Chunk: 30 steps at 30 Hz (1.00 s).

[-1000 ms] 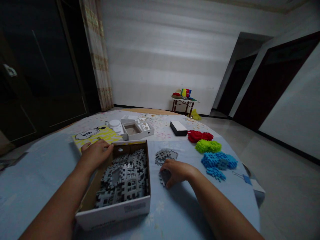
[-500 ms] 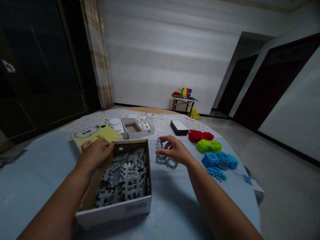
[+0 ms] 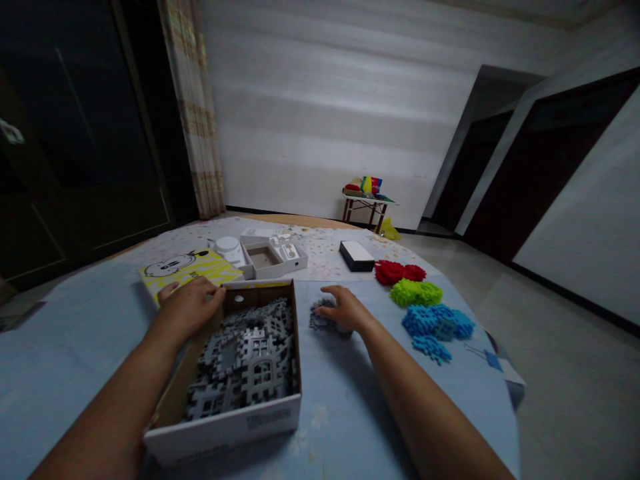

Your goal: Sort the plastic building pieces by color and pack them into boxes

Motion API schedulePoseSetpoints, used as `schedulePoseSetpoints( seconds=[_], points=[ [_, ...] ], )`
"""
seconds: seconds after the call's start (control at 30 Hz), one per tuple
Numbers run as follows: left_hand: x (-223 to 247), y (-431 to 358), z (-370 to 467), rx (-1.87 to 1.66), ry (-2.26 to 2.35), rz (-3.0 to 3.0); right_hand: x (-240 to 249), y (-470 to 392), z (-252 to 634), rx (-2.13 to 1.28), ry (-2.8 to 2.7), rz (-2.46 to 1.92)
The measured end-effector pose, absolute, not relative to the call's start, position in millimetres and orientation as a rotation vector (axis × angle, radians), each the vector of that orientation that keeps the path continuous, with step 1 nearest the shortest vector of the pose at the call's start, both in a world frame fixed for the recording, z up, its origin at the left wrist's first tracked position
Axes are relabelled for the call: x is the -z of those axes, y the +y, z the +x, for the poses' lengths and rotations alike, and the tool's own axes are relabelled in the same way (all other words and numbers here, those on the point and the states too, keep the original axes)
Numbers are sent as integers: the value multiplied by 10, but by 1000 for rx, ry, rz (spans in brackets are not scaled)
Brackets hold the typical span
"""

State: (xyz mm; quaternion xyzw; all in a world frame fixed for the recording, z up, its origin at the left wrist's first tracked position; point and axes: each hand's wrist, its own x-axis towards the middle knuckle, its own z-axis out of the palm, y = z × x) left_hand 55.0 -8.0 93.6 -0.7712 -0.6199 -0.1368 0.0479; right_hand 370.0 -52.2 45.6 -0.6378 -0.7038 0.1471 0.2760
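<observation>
An open cardboard box [image 3: 273,417] stands in front of me, filled with grey interlocking building pieces [image 3: 250,360]. My left hand [image 3: 187,308] grips its far left corner, closed over the wall beside the yellow lid. To the right of the box, my right hand [image 3: 345,310] is low over a small pile of grey building pieces [image 3: 320,317] on the tablecloth. Its thumb and index finger are apart and touch the pile. The palm hides part of these pieces.
Heaps of red [image 3: 397,272], lime green [image 3: 416,292] and blue building pieces [image 3: 435,323] lie on the right side of the table. A black-and-white box [image 3: 357,256], a white tray box [image 3: 273,260] and the yellow lid [image 3: 200,267] lie farther back.
My right hand has lowered the grey piece it held upright onto the tablecloth, and its fingers have loosened. My left hand stays on the box.
</observation>
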Motion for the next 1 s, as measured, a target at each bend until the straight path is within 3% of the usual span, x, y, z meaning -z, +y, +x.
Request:
schedulePoseSetpoints(
  seconds=[0.27,0.67,1.0],
  points=[
    [-921,-60,534,408,-1891,-2351,-214,-441,3724,-317,-2068,-1956],
    [-945,-78,546,369,-1903,-2357,-235,-455,3800,-400,-1922,-1710],
    [-977,-125,565,399,-1922,-2351,-311,-440,3889,-694,-1545,-1551]
  ],
)
